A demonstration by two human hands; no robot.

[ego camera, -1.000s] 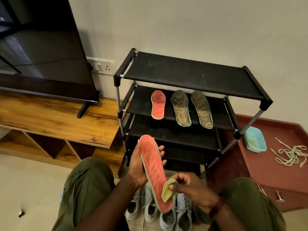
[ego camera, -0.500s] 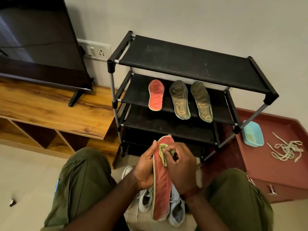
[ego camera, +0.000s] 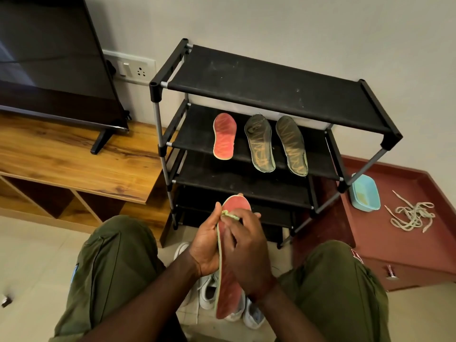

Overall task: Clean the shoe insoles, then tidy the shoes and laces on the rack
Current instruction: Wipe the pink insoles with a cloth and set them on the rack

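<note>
My left hand (ego camera: pixel 206 245) grips a long red insole (ego camera: pixel 228 290) from behind, holding it upright between my knees. My right hand (ego camera: pixel 246 250) presses a small yellow-green cloth (ego camera: pixel 230 215) against the insole's upper part; most of the cloth is hidden under the fingers. On the black shoe rack (ego camera: pixel 269 92), the second shelf carries a second red insole (ego camera: pixel 224 136) and two dark insoles (ego camera: pixel 260 144) (ego camera: pixel 292 145). White shoes (ego camera: pixel 209 290) lie on the floor under my hands. A tangle of pale laces (ego camera: pixel 410 215) lies on the red cabinet at the right.
A light blue tub (ego camera: pixel 365 192) sits on the red cabinet (ego camera: pixel 394 245) beside the rack. A wooden TV unit (ego camera: pixel 74 156) with a television (ego camera: pixel 49 60) stands to the left. A wall socket (ego camera: pixel 134 67) is behind the rack.
My right hand moved the cloth from the insole's lower end up to its top. The insole turned more edge-on toward me.
</note>
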